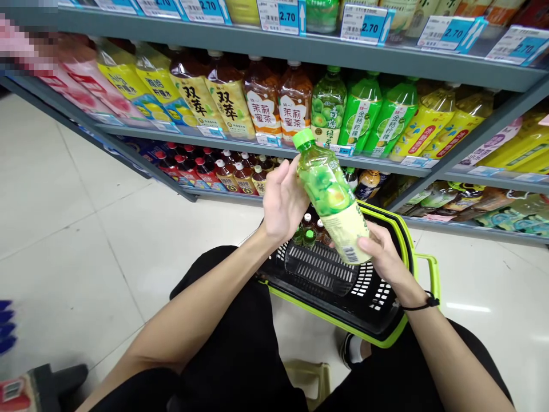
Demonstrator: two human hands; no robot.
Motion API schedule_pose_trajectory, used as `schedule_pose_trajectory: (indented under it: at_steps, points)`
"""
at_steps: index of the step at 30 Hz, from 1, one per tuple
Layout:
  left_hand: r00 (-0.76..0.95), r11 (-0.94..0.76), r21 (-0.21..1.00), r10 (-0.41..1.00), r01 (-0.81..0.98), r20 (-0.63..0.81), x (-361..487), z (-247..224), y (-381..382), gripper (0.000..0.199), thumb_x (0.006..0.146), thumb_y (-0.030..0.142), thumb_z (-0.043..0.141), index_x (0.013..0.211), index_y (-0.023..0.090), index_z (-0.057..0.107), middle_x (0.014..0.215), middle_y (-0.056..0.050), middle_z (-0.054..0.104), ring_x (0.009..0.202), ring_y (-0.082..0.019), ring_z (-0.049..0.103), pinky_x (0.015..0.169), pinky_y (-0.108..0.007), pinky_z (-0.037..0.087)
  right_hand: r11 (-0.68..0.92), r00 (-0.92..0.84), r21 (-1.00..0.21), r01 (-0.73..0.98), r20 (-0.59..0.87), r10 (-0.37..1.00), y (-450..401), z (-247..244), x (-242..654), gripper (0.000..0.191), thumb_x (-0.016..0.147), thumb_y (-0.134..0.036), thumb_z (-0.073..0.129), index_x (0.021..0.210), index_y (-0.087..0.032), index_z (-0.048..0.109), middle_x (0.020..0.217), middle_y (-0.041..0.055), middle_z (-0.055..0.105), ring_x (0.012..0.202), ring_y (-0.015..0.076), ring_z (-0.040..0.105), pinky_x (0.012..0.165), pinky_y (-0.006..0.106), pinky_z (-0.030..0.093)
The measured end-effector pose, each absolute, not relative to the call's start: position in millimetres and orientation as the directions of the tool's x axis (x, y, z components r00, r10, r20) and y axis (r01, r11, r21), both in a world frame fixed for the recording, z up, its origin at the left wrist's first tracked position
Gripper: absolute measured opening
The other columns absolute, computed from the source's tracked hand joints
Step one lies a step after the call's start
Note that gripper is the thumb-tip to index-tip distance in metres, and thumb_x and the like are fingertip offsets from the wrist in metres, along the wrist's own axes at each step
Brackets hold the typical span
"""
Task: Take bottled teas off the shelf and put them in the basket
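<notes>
A green-capped bottle of green plum tea (328, 197), with a pale yellow lower label and a barcode, is held tilted above the basket. My right hand (381, 252) grips it near its base, thumb on the label. Beside the neck and upper part is my left hand (283, 200), its fingers stretched out and its palm towards the bottle; whether it touches the bottle is unclear. Below is a black shopping basket (317, 272) with a lime-green rim, several capped bottles (309, 234) standing in its far part, partly hidden by the held bottle.
Ahead, a grey shelf (274, 43) carries rows of drinks, including jasmine honey tea bottles (262, 106) and green lemon drinks (362, 111). Price tags (281, 16) line its edges. Smaller bottles (244, 174) fill the bottom level. A beige stool (315, 377) stands between my legs on the tiled floor.
</notes>
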State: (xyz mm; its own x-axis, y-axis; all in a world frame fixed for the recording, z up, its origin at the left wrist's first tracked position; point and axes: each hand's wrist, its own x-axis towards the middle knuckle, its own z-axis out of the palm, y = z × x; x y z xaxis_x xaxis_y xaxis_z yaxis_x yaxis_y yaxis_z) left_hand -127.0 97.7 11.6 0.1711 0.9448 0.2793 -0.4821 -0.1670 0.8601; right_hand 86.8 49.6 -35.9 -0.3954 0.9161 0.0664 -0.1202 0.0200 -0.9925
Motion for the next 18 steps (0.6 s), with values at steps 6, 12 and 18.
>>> schedule_pose_trajectory:
  at_steps: [6, 12, 18]
  points:
    - [0.224, -0.137, 0.845, 0.931, -0.518, 0.288, -128, 5, 101, 0.061, 0.093, 0.058, 0.051, 0.142, 0.021, 0.053, 0.149, -0.01, 0.059, 0.151, -0.038, 0.044, 0.121, -0.059, 0.04, -0.397, -0.622, -0.786, -0.475, -0.02, 0.783, 47, -34, 72, 0.065, 0.095, -0.065, 0.047, 0.113, -0.007, 0.072, 0.075, 0.0137, 0.071, 0.045, 0.0149, 0.052, 0.041, 0.024, 0.036]
    - [0.255, -0.09, 0.887, 0.94, -0.452, 0.225, -124, -2, 104, 0.063, 0.092, 0.061, 0.063, 0.14, 0.022, 0.054, 0.151, -0.011, 0.058, 0.147, -0.036, 0.05, 0.121, -0.055, 0.043, -0.435, -0.608, -0.732, -0.524, -0.035, 0.793, 47, -48, 64, 0.073, 0.098, -0.07, 0.035, 0.107, -0.007, 0.071, 0.071, 0.0136, 0.07, 0.043, 0.0159, 0.054, 0.041, 0.025, 0.038]
    - [0.29, -0.101, 0.932, 0.934, -0.349, 0.21, -124, -8, 109, 0.068, 0.089, 0.057, 0.072, 0.141, 0.019, 0.051, 0.142, -0.016, 0.065, 0.137, -0.034, 0.061, 0.117, -0.054, 0.047, -0.184, -0.513, -0.981, -0.058, -0.129, 0.848, 44, -42, 68, 0.06, 0.084, -0.06, 0.078, 0.117, -0.011, 0.065, 0.102, 0.0119, 0.075, 0.083, 0.0202, 0.071, 0.075, 0.031, 0.057]
